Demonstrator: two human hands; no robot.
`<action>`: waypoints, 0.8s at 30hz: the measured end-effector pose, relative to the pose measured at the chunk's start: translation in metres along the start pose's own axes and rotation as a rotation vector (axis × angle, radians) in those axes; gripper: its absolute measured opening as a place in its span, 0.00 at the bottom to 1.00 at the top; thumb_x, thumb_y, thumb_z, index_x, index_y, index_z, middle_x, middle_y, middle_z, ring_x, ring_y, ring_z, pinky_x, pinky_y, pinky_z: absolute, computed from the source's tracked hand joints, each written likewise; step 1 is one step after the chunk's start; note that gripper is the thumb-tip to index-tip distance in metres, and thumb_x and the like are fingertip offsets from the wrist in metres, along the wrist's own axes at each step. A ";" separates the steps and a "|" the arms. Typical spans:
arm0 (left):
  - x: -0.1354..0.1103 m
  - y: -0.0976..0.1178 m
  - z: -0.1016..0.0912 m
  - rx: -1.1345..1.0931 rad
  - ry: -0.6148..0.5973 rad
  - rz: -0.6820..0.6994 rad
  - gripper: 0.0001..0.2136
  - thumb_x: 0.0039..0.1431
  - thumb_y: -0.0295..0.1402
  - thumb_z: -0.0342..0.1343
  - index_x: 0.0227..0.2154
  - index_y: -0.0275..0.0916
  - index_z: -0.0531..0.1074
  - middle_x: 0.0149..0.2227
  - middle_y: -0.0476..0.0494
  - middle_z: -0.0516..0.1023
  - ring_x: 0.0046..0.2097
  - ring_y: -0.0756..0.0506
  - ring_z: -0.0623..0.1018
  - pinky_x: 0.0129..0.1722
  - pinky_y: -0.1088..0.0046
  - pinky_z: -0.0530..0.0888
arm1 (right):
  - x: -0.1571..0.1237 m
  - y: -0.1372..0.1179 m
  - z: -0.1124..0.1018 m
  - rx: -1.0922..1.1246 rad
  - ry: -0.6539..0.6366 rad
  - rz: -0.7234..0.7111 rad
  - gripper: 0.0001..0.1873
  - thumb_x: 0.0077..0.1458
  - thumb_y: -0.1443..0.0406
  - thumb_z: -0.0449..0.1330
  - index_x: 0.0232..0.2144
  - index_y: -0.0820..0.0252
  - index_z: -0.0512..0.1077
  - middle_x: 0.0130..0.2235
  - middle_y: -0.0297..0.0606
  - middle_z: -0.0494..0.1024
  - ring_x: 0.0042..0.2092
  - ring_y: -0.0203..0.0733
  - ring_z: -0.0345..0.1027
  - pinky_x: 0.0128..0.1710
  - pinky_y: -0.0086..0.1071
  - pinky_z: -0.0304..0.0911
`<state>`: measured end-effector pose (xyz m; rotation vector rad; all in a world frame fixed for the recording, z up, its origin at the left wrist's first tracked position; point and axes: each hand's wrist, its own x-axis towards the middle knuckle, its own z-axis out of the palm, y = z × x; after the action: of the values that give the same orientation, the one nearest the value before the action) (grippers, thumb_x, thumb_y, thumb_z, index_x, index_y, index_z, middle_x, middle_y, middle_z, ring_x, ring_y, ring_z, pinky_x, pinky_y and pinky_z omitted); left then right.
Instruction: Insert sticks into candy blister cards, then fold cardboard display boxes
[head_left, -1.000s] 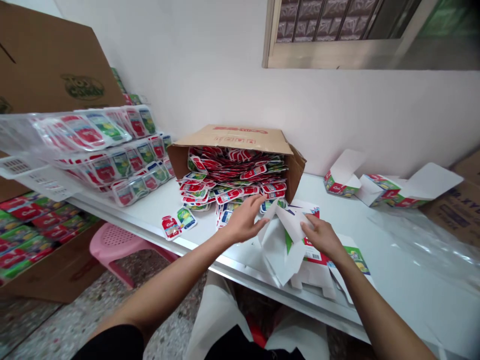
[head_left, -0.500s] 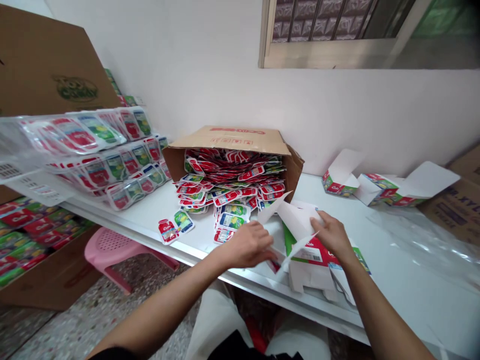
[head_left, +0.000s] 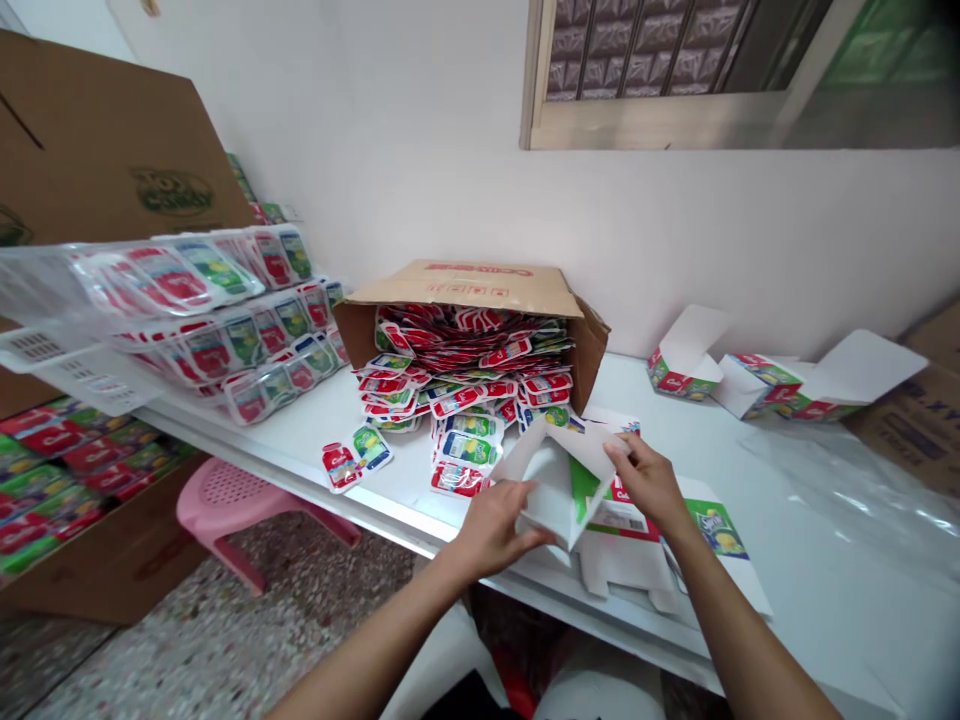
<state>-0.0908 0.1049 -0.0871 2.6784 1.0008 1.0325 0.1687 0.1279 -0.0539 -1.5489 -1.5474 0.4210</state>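
Observation:
A small display carton (head_left: 555,470), part-folded with its white inside facing up, is between my two hands over the table's front edge. My left hand (head_left: 495,530) grips its left end, the thumb along the near side and the fingers at the left wall. At the right, my right hand (head_left: 649,485) pinches a white flap of the carton between thumb and fingers. Flat printed carton blanks (head_left: 626,560) in red, green and white lie on the table beneath my right hand. Behind, can-shaped candy sachets (head_left: 469,440) spill from an open cardboard box (head_left: 465,280).
Two loose sachets (head_left: 352,460) lie left of the pile. Bagged sachets (head_left: 247,335) are stacked at the left above a pink stool (head_left: 247,500). Opened small cartons (head_left: 682,375) and clear plastic wrap (head_left: 862,480) are on the white table (head_left: 810,600) at the right.
My left hand has turned and spread around the carton's left end. The carton's walls stand more squarely, and my right hand keeps its pinch on the flap. The view has shifted slightly.

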 end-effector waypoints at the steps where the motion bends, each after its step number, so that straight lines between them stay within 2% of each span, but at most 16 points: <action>1: -0.002 0.000 -0.002 -0.058 0.114 0.106 0.30 0.52 0.52 0.55 0.51 0.36 0.63 0.40 0.37 0.76 0.41 0.41 0.76 0.38 0.64 0.73 | -0.001 0.004 0.000 0.022 -0.012 0.009 0.20 0.54 0.49 0.52 0.37 0.56 0.72 0.26 0.33 0.75 0.28 0.40 0.66 0.28 0.30 0.61; 3: 0.001 -0.004 -0.015 -0.161 0.400 0.229 0.24 0.56 0.44 0.54 0.52 0.38 0.62 0.42 0.37 0.75 0.43 0.42 0.75 0.41 0.63 0.73 | -0.001 0.010 -0.002 0.064 -0.053 0.011 0.20 0.55 0.49 0.52 0.38 0.56 0.71 0.26 0.32 0.74 0.27 0.39 0.65 0.27 0.30 0.60; 5: 0.016 -0.017 -0.032 -0.216 0.598 0.124 0.16 0.60 0.33 0.50 0.51 0.40 0.63 0.41 0.39 0.74 0.43 0.44 0.74 0.42 0.63 0.72 | 0.000 0.012 -0.004 0.090 -0.110 -0.017 0.21 0.55 0.49 0.52 0.39 0.57 0.71 0.27 0.32 0.73 0.27 0.38 0.64 0.27 0.29 0.59; 6: 0.027 -0.026 -0.040 -0.223 0.588 0.013 0.16 0.60 0.29 0.48 0.51 0.40 0.64 0.42 0.39 0.73 0.44 0.44 0.74 0.42 0.64 0.72 | 0.001 0.011 -0.005 0.096 -0.139 -0.041 0.20 0.55 0.49 0.53 0.39 0.58 0.71 0.27 0.32 0.73 0.27 0.38 0.64 0.27 0.28 0.59; 7: 0.040 -0.036 -0.047 -0.227 0.478 -0.068 0.18 0.59 0.27 0.48 0.53 0.41 0.62 0.46 0.38 0.72 0.45 0.44 0.73 0.42 0.65 0.73 | 0.002 0.009 -0.006 0.100 -0.171 -0.067 0.20 0.55 0.50 0.53 0.38 0.58 0.71 0.28 0.32 0.73 0.28 0.38 0.64 0.28 0.28 0.59; 8: 0.053 -0.046 -0.052 -0.233 0.328 -0.094 0.22 0.57 0.26 0.50 0.56 0.40 0.60 0.50 0.36 0.70 0.49 0.43 0.72 0.43 0.64 0.72 | 0.004 0.007 -0.007 0.102 -0.203 -0.093 0.19 0.55 0.50 0.53 0.38 0.58 0.71 0.29 0.32 0.73 0.30 0.38 0.64 0.29 0.28 0.59; 11: 0.086 -0.068 -0.057 -0.315 -0.125 -0.002 0.31 0.51 0.26 0.56 0.59 0.41 0.55 0.56 0.36 0.66 0.58 0.40 0.64 0.53 0.60 0.66 | 0.009 -0.003 -0.009 0.107 -0.307 -0.158 0.18 0.57 0.51 0.51 0.37 0.58 0.70 0.34 0.33 0.74 0.34 0.39 0.65 0.34 0.29 0.60; 13: 0.099 -0.070 -0.056 -0.414 -0.302 0.072 0.29 0.51 0.28 0.58 0.57 0.41 0.59 0.52 0.39 0.70 0.57 0.42 0.65 0.55 0.61 0.64 | 0.012 -0.011 -0.012 0.112 -0.365 -0.191 0.18 0.58 0.52 0.51 0.38 0.58 0.70 0.35 0.34 0.74 0.35 0.39 0.65 0.35 0.29 0.60; 16: 0.104 -0.052 -0.058 -0.504 -0.342 0.165 0.18 0.52 0.34 0.61 0.46 0.38 0.70 0.43 0.41 0.73 0.48 0.44 0.71 0.50 0.65 0.67 | 0.020 -0.023 -0.025 0.119 -0.429 -0.215 0.18 0.57 0.52 0.52 0.36 0.58 0.71 0.33 0.34 0.73 0.34 0.38 0.63 0.33 0.29 0.60; 19: 0.095 -0.023 -0.070 -0.550 -0.345 0.285 0.11 0.52 0.37 0.61 0.36 0.37 0.71 0.41 0.40 0.74 0.46 0.45 0.72 0.48 0.67 0.68 | 0.029 -0.040 -0.045 0.086 -0.474 -0.250 0.18 0.57 0.52 0.52 0.33 0.59 0.72 0.32 0.34 0.72 0.32 0.37 0.62 0.32 0.28 0.58; 21: 0.087 -0.005 -0.081 -0.534 -0.404 0.366 0.07 0.56 0.35 0.58 0.35 0.38 0.69 0.40 0.42 0.76 0.44 0.46 0.74 0.52 0.66 0.65 | 0.036 -0.053 -0.055 0.059 -0.509 -0.277 0.18 0.57 0.51 0.52 0.33 0.59 0.72 0.33 0.35 0.72 0.33 0.37 0.63 0.32 0.28 0.58; 24: 0.079 0.005 -0.090 -0.338 -0.461 0.471 0.09 0.61 0.31 0.52 0.43 0.39 0.67 0.41 0.42 0.77 0.46 0.47 0.75 0.58 0.62 0.57 | 0.044 -0.073 -0.057 0.003 -0.607 -0.339 0.19 0.57 0.51 0.52 0.36 0.60 0.72 0.33 0.36 0.73 0.34 0.38 0.63 0.32 0.28 0.58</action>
<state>-0.1014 0.1370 0.0279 2.7107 0.1026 0.5177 0.1736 0.1369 0.0484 -1.1709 -2.2238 0.7401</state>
